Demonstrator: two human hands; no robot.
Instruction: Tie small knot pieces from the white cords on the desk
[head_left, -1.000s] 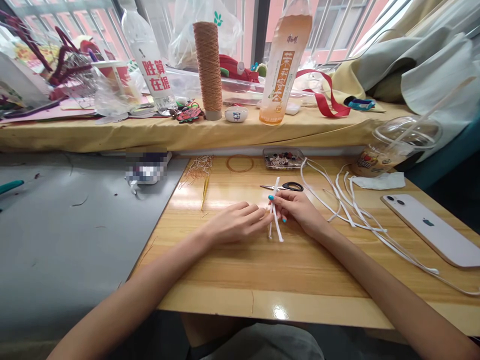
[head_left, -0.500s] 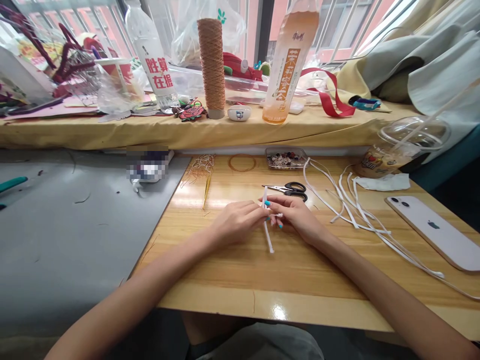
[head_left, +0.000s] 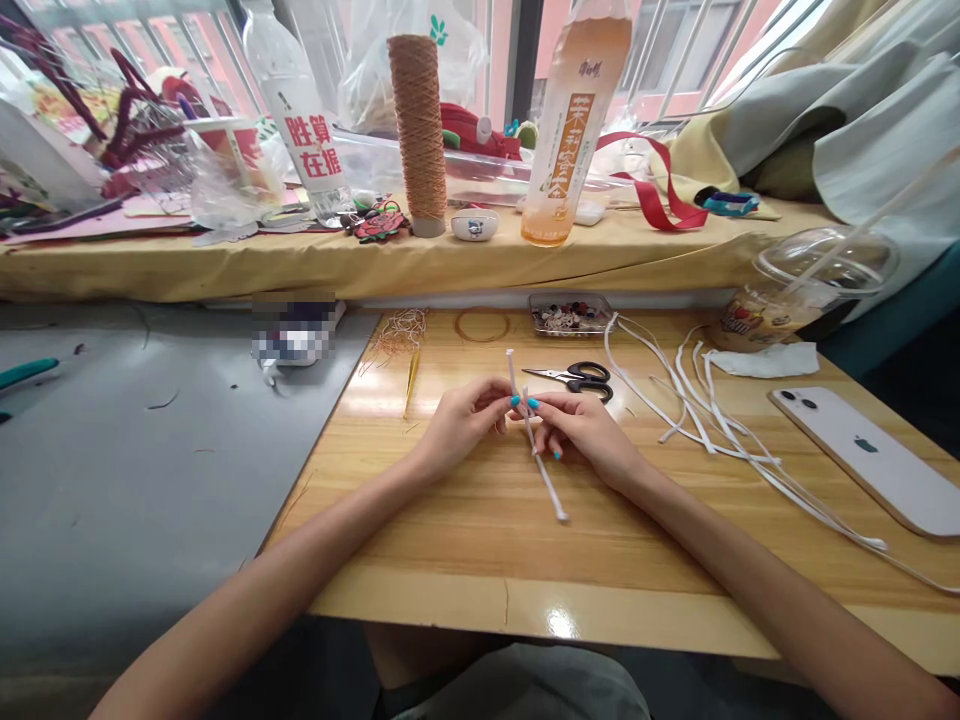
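Note:
Over the middle of the wooden table, my left hand [head_left: 471, 422] and my right hand [head_left: 589, 430] meet fingertip to fingertip, both pinching a white cord [head_left: 550, 483]. One end of the cord sticks up past my fingers and a longer end slants down toward me. A short piece of white cord also shows at the pinch; whether it is separate I cannot tell. Just beyond my right hand lie black-handled scissors [head_left: 589, 380], blades pointing left. Yellow tweezers [head_left: 412, 382] rest to the left of my hands.
Several white cords [head_left: 705, 425] sprawl on the right, beside a white phone [head_left: 874, 455] and a lidded drink cup [head_left: 772, 305]. A clear box of beads [head_left: 571, 314] stands at the table's back edge. On the ledge are a spool of brown cord [head_left: 418, 135] and bottles.
My left fingers have shifted up and back, thumb now beside the right thumb. The cord has tilted, its lower end swinging right and toward me, its upper end left and away.

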